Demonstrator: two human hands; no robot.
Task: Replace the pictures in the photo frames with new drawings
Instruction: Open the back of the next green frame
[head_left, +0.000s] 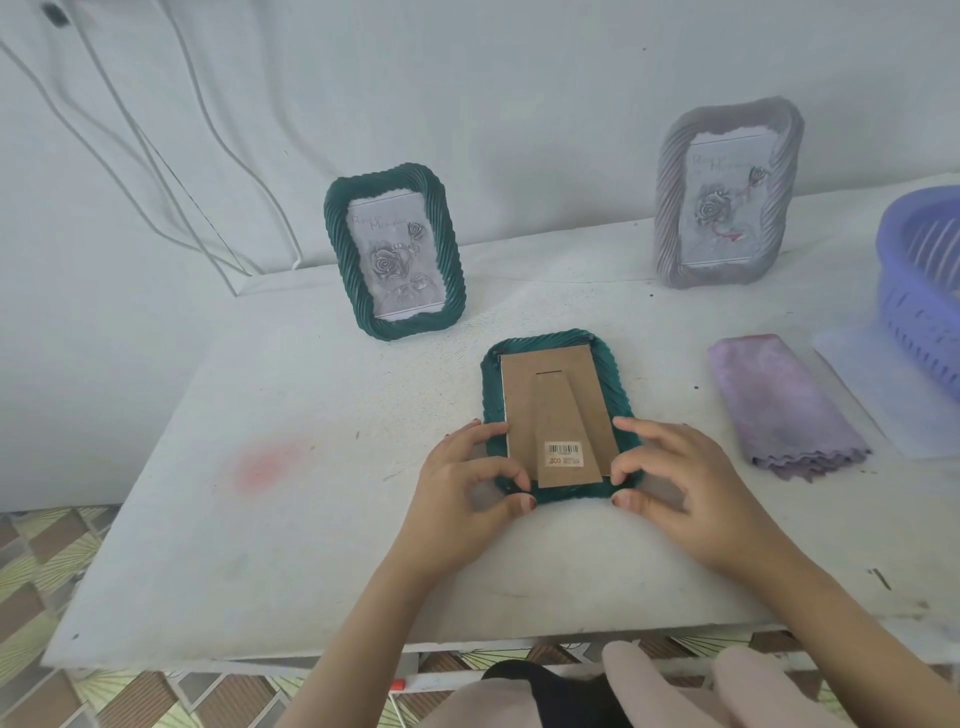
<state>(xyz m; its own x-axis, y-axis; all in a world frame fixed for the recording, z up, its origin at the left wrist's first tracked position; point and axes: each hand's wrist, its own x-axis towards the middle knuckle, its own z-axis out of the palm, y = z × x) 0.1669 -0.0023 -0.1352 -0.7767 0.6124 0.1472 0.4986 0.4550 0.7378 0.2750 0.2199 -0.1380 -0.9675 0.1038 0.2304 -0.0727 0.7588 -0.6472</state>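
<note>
**Opening the face-down frame**

The left hand (467, 478) and right hand (670, 483) each pinch a near corner of the green frame (545, 340), fingers and thumbs curled on its rim, probably to steady it while the back is freed. It lies face down in the middle of the table (311, 519), cardboard back (524, 405) uppermost, stand folded flat. The rim is dark green and rope-twisted.

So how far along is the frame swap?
Done: nothing visible. The standing green frame and the grey frame both show rose prints.
In hand: the face-down green frame. The left hand and right hand grip its near corners, and the cardboard backing is still seated.
Left: all three swaps. No new drawings identifiable in view.
</note>
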